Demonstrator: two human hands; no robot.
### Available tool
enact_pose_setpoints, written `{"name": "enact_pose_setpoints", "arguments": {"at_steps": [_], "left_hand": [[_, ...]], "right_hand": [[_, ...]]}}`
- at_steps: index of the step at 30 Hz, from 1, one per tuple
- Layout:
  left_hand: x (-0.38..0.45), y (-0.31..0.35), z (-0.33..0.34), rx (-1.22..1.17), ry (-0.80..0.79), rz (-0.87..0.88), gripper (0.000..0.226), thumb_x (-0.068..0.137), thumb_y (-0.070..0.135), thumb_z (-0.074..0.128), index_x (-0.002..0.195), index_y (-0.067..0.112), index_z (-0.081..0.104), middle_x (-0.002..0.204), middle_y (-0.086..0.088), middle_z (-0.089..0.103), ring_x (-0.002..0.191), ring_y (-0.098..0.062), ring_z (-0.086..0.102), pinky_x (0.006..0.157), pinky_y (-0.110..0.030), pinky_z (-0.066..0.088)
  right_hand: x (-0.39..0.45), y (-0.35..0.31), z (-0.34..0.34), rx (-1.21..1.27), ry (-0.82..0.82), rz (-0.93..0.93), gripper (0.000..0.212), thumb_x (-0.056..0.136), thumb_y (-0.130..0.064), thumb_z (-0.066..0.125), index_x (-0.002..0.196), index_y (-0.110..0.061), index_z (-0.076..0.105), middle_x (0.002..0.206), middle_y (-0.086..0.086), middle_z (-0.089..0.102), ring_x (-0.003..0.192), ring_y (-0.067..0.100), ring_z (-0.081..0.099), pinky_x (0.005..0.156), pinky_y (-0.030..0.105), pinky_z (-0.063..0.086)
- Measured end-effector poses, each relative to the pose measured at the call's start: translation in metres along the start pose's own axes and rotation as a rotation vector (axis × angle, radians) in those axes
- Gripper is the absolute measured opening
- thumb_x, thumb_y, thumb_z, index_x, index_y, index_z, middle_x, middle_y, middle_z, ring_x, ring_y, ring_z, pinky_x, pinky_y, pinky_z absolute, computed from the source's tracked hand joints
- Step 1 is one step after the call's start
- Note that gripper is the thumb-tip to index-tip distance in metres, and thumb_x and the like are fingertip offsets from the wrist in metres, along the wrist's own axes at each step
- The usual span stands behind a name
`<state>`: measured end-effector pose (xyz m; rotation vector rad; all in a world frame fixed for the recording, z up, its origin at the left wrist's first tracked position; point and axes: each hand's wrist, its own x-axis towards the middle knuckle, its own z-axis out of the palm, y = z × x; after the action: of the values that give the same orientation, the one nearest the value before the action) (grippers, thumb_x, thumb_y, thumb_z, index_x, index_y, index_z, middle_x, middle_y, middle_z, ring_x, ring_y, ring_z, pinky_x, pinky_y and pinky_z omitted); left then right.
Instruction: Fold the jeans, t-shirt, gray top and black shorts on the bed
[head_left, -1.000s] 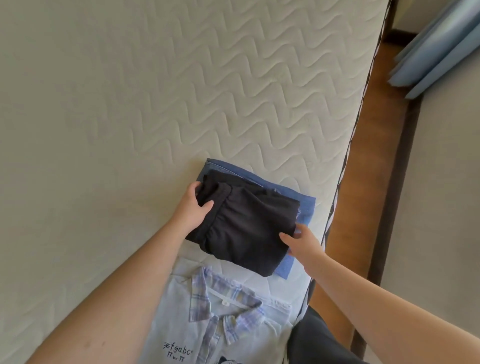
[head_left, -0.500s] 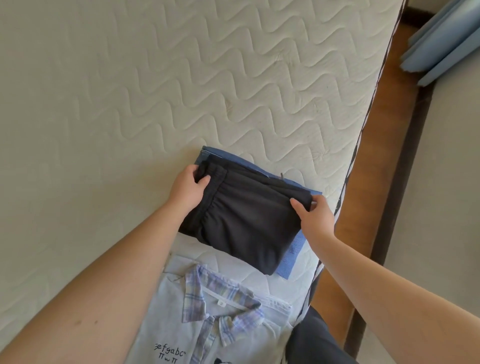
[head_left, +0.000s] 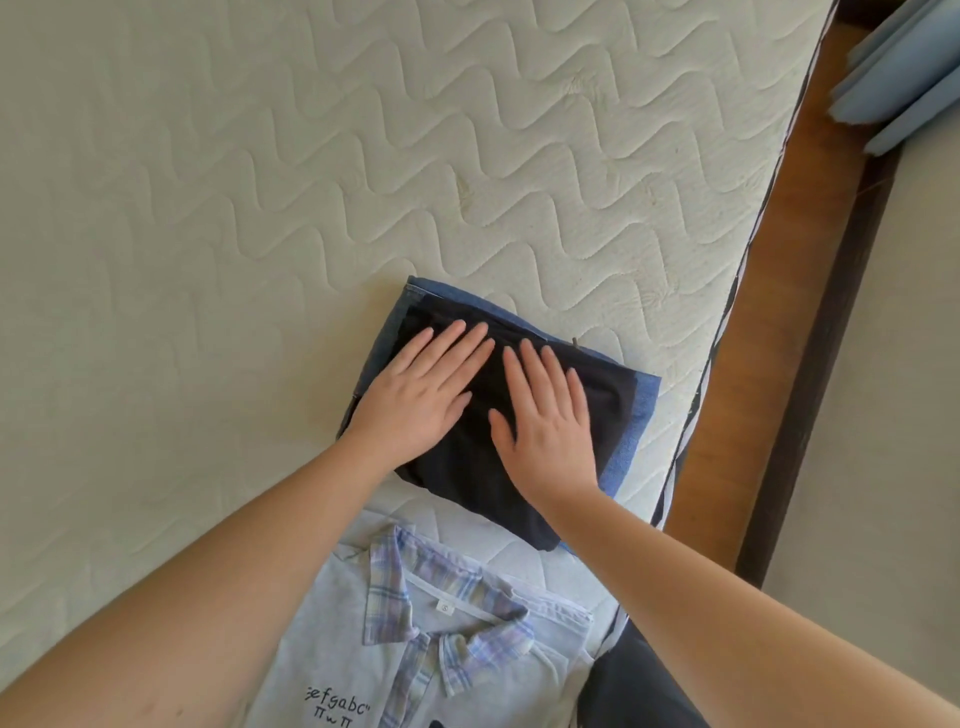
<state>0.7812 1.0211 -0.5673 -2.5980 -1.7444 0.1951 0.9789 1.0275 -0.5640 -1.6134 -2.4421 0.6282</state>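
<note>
Pressed flat with both hands: left hand (head_left: 415, 397) and right hand (head_left: 545, 421), fingers straight and spread, holding nothing, side by side on folded shorts (head_left: 467, 478). Stacked on folded jeans (head_left: 631, 431) near the right edge of the bed (head_left: 260, 208). Lay just near of the stack: gray top (head_left: 332, 623), collar toward the hands, probably next, left hand slightly nearer.
</note>
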Motion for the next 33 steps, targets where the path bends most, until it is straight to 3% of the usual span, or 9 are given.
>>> {"name": "enact_pose_setpoints", "arguments": {"at_steps": [6,11,15,17,22,26,29,33], "left_hand": [[0.014,-0.023,0.047,-0.017,-0.088,-0.057,0.063,0.105,0.051,0.014,0.159,0.019,0.006,0.166,-0.004,0.009,0.153,-0.021,0.01,0.124,-0.042,0.012],[0.016,-0.019,0.051,-0.069,-0.132,-0.157,0.064,0.103,0.054,0.017,0.159,0.025,0.008,0.166,-0.002,0.008,0.153,-0.022,0.008,0.124,-0.043,0.008],[0.014,-0.023,0.029,-0.16,-0.146,-0.397,0.063,0.104,0.05,0.019,0.159,0.022,0.003,0.167,-0.002,0.0,0.153,-0.018,0.002,0.124,-0.043,0.002],[0.004,-0.019,0.017,-0.159,-0.074,-0.42,0.061,0.106,0.043,0.022,0.159,0.016,0.008,0.166,-0.004,0.006,0.153,-0.018,0.007,0.124,-0.043,0.006],[-0.032,0.024,0.001,-0.222,0.144,-0.319,0.052,0.107,0.029,0.03,0.155,0.01,0.026,0.163,-0.009,0.022,0.151,-0.023,0.017,0.123,-0.043,0.015],[-0.068,0.054,0.015,-0.175,0.037,-0.257,0.053,0.108,0.033,0.028,0.157,0.012,0.022,0.164,-0.009,0.017,0.152,-0.024,0.013,0.123,-0.044,0.015],[-0.094,0.054,0.027,-0.083,-0.082,-0.263,0.056,0.108,0.041,0.024,0.158,0.016,0.02,0.165,-0.007,0.014,0.152,-0.024,0.012,0.123,-0.045,0.014],[-0.121,0.047,0.024,-0.037,-0.111,-0.269,0.056,0.107,0.042,0.026,0.158,0.019,0.019,0.166,-0.002,0.013,0.152,-0.023,0.013,0.122,-0.048,0.015]], "right_hand": [[0.027,0.032,0.035,-0.239,-0.244,-0.011,0.068,0.102,-0.053,0.017,0.158,-0.015,0.002,0.165,0.002,0.0,0.152,0.017,-0.002,0.123,0.037,-0.002],[0.003,0.079,0.021,-0.288,-0.226,0.138,0.075,0.101,-0.059,0.017,0.157,-0.014,0.001,0.165,0.005,0.002,0.152,0.019,0.001,0.123,0.037,0.002],[-0.017,0.093,-0.007,-0.29,-0.225,0.271,0.073,0.101,-0.058,0.012,0.157,-0.013,-0.004,0.165,0.004,-0.003,0.151,0.016,-0.01,0.123,0.035,-0.007],[-0.021,0.076,-0.016,-0.247,-0.154,0.24,0.069,0.103,-0.051,0.018,0.157,-0.012,0.001,0.165,0.005,0.001,0.151,0.016,-0.007,0.122,0.032,-0.009],[-0.038,0.001,-0.001,-0.091,-0.121,0.024,0.063,0.103,-0.038,0.033,0.156,-0.009,0.015,0.164,0.008,0.013,0.152,0.021,0.007,0.123,0.038,0.008],[-0.06,-0.027,0.025,-0.126,-0.217,-0.089,0.061,0.103,-0.037,0.035,0.155,-0.008,0.02,0.163,0.008,0.016,0.151,0.022,0.013,0.123,0.04,0.013],[-0.079,-0.015,0.033,-0.236,-0.343,-0.126,0.062,0.105,-0.039,0.027,0.157,-0.013,0.005,0.165,0.004,0.003,0.152,0.019,0.002,0.123,0.038,0.002],[-0.104,0.016,0.022,-0.34,-0.414,-0.132,0.062,0.106,-0.041,0.019,0.156,-0.016,-0.007,0.165,0.0,-0.007,0.151,0.017,-0.008,0.121,0.036,-0.01]]}}
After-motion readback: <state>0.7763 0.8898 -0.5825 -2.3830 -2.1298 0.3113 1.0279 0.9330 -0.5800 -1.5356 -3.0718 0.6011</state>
